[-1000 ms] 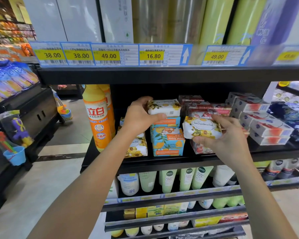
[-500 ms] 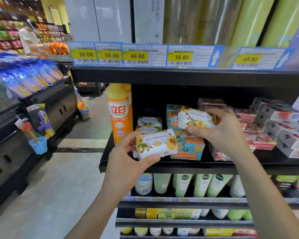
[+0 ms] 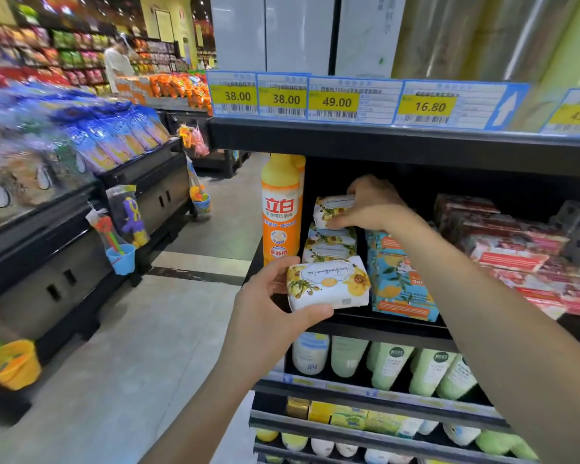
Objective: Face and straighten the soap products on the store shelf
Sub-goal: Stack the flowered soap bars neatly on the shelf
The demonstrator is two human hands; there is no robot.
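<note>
- At the left end of the middle shelf (image 3: 399, 329), just right of the orange detergent bottle (image 3: 279, 216): stack of floral soap bars (image 3: 330, 244), long axes left-right, blue carton (image 3: 395, 283) just beside it on the right.
- Right hand (image 3: 372, 205) is at the stack top. Fingers curl over the upper bar (image 3: 332, 209), thumb at its near edge. Can't tell if the bar is seated or just above the stack.
- Left hand (image 3: 265, 313) is nearer, out in front of the shelf lip. Thumb underneath, fingers wrapped round the left end, gripping the lower bar (image 3: 329, 284). Label faces out, long axis left-right, slight tilt.
- Key relation: stack top is up and farther in from the lower bar, and the right hand occupies that spot.
- My read: seat and square the upper bar, clear the right hand, then lift the lower bar up and in. Axis already matches, so no rotation needed.
</note>
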